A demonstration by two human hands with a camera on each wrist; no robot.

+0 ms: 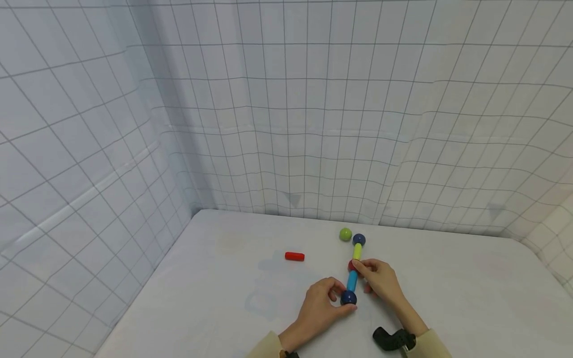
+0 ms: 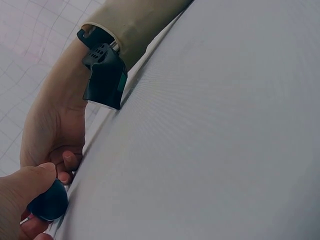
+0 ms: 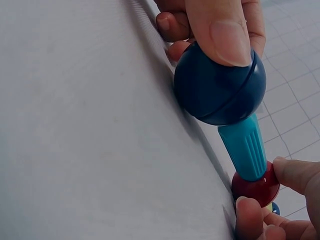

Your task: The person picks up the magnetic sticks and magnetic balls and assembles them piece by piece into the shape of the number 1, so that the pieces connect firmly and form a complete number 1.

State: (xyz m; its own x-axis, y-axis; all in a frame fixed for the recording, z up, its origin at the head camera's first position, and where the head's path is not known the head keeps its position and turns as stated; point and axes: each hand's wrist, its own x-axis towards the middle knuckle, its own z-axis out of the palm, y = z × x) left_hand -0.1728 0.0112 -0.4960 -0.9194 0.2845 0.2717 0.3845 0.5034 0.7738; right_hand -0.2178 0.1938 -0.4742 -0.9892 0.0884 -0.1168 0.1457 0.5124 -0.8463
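A chain of balls and rods lies on the white table, running away from me. At its near end is a dark blue ball (image 3: 220,85), pinched between the thumb and fingers of my left hand (image 1: 320,306). A light blue rod (image 1: 352,281) joins it to a red ball (image 3: 256,190), which my right hand (image 1: 380,281) pinches. Beyond, a yellow-green rod (image 1: 357,251) leads to a second dark blue ball (image 1: 359,239) at the far end. The left wrist view shows the near blue ball (image 2: 50,202) under the left thumb.
A loose green ball (image 1: 345,234) sits just left of the chain's far end. Farther left lies a red rod (image 1: 294,256). Grid-patterned white curtains (image 1: 286,124) stand behind and beside the table (image 1: 201,298). A black wrist camera (image 1: 388,339) is strapped to the right wrist.
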